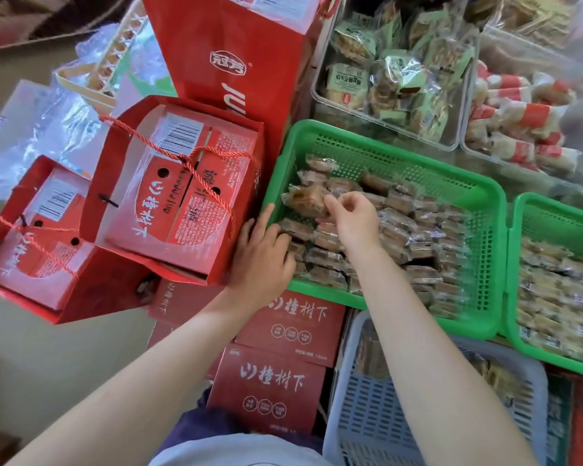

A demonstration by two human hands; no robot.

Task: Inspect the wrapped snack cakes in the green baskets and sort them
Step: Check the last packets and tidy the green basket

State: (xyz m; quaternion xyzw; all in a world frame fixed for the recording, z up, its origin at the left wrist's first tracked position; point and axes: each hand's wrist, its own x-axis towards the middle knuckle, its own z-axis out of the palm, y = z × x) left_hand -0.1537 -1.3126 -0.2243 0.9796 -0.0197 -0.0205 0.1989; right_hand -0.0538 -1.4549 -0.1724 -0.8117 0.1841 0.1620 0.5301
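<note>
Your right hand (349,215) pinches a clear-wrapped brown snack cake (303,200) lifted just above the pile in the green slotted plastic basket (418,169). Your left hand (261,253), fingers loosely spread, rests on wrapped cakes at the basket's left wall.

Reds and greens filled the view.

The bright green perforated plastic basket (377,146) held brown snack cakes in clear wrappers (394,230); a second green slotted basket (552,223) carried paler yellowish ones. Red cardboard gift boxes with white characters (276,378) sat beside red paper bags with red cord handles (179,183) and a grey-blue slotted plastic basket (367,415).
</note>
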